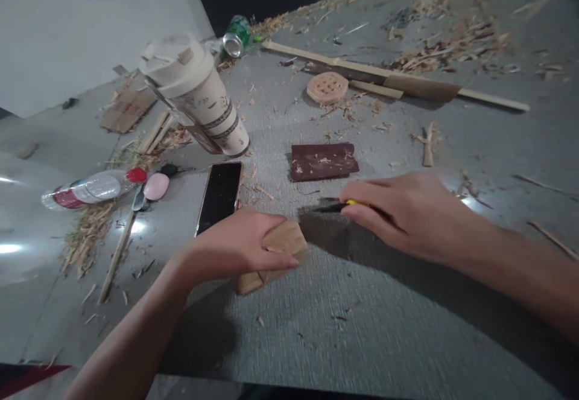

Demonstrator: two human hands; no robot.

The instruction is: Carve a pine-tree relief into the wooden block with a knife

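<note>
My left hand (pixel 246 240) is wrapped round a pale wooden block (pixel 286 240) low over the grey table. The thumb lies along the block's near side, and its lower end shows beneath the palm. Across from it, my right hand (pixel 398 213) is closed on a knife (pixel 332 207) with a dark, slim front part and a bit of yellow at the fingers. The knife points left towards the block, apart from it. Most of its handle is hidden in the fist. Just beyond lies a dark red-brown piece (pixel 323 161) with shavings on it.
A phone (pixel 221 195) lies by my left hand, before a tall paper cup (pixel 208 104). Left are a plastic bottle (pixel 94 189) and a thin stick (pixel 118 255). Further back are a green can (pixel 236 37), a round perforated wooden piece (pixel 327 87), long wooden strips (pixel 493 99) and shavings.
</note>
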